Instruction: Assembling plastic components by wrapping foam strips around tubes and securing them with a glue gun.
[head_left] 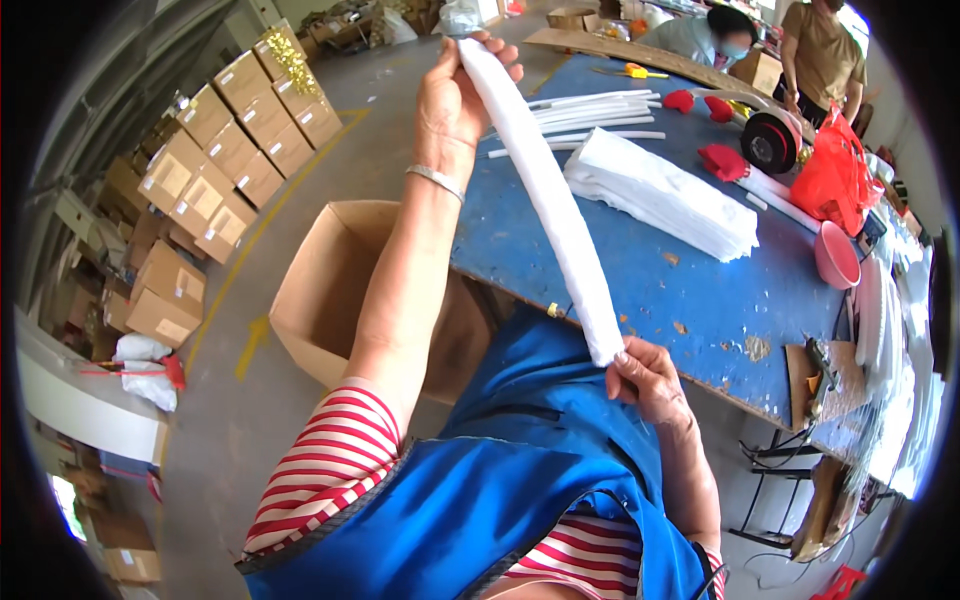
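table [640, 290]: blue top, chipped paint, w/ work stuff spread on it; everything below placed relative to it.
open box [330, 290]: brown cardboard, on floor just beside table's left edge, under the raised forearm.
stack of sheets [665, 195]: white, folded flat, on table mid-right.
red bag [835, 170]: at table's far right end, near a black-and-red wheel [770, 142].
rods [590, 110]: bare white sticks lying at table's far side, behind the wrapped roll.
wrapped roll [555, 205]: long white padded tube, held in the air above table's near-left edge, slanting from far end down to near edge; not touching the top.
left hand [452, 95]: up high past table's left side, fingers curled round roll's top end, gripping it.
right hand [645, 378]: low, just off table's near edge, fingers pressed together pinching roll's bottom end.
step: looks like roll is being stretched/straightened betw both hands, wrap already on.
next: prob needs both grips kept firm & even so the wrap doesn't slip; then a free spot, box beside table being closest.
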